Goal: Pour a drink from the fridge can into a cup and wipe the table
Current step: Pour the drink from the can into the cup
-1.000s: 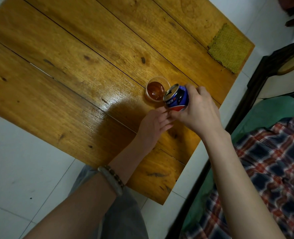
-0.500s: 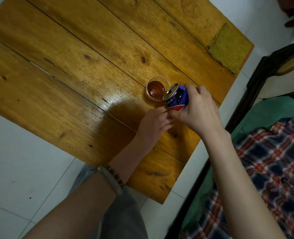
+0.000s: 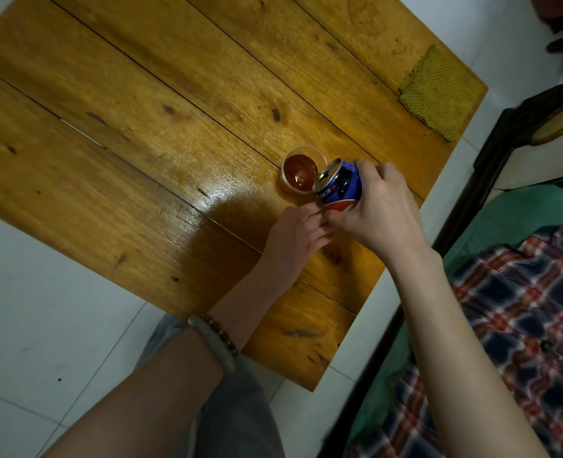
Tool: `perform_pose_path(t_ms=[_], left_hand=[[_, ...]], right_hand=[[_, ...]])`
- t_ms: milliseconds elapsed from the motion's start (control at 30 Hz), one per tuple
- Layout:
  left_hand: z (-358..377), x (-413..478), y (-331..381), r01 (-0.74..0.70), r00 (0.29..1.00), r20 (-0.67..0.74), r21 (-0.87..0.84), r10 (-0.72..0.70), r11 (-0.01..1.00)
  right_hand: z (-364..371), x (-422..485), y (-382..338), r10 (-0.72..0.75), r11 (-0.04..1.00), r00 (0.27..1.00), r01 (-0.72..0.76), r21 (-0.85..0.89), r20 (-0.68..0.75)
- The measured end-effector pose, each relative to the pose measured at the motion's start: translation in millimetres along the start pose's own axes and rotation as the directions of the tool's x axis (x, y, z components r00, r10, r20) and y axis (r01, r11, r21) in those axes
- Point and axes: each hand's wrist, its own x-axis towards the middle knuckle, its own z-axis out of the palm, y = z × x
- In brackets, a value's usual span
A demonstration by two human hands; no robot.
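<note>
My right hand grips a blue and red drink can, tilted with its open top over the rim of a clear plastic cup. The cup stands on the wooden table and holds brown drink. My left hand rests on the table just below the can, its fingers loosely bent and holding nothing, fingertips close to the can's underside. A yellow-green cloth lies flat at the table's far right corner.
A white tiled floor surrounds the table. To the right stand a dark wooden chair frame and a bed with a green sheet and a plaid blanket. My grey-clad knee shows below the table's near edge.
Almost nothing moved. The can stays tilted over the cup in my right hand, and the left hand stays on the table.
</note>
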Motion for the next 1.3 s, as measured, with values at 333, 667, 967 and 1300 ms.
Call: perform_pose_path(t_ms=[333, 667, 967, 1300], left_hand=[[-9, 5, -6, -0.039, 0.999, -0.005, 0.031, 0.039, 0.999], [-23, 17, -16, -0.152, 0.967, -0.133, 0.371, 0.215, 0.916], [-19, 11, -12, -0.062, 0.997, -0.042, 0.07, 0.065, 0.996], [-26, 13, -14, -0.07, 0.993, -0.076, 0.176, 0.085, 0.982]], right_hand=[[0, -1, 1, 0.001, 1.0, 1.0, -0.001, -0.003, -0.002], [1, -1, 0, 0.003, 1.0, 1.0, -0.003, -0.007, 0.0], [3, -1, 0, -0.003, 1.0, 1.0, 0.003, -0.009, -0.001], [7, 0, 4, 0.044, 0.99, 0.999, -0.045, 0.13, 0.014]])
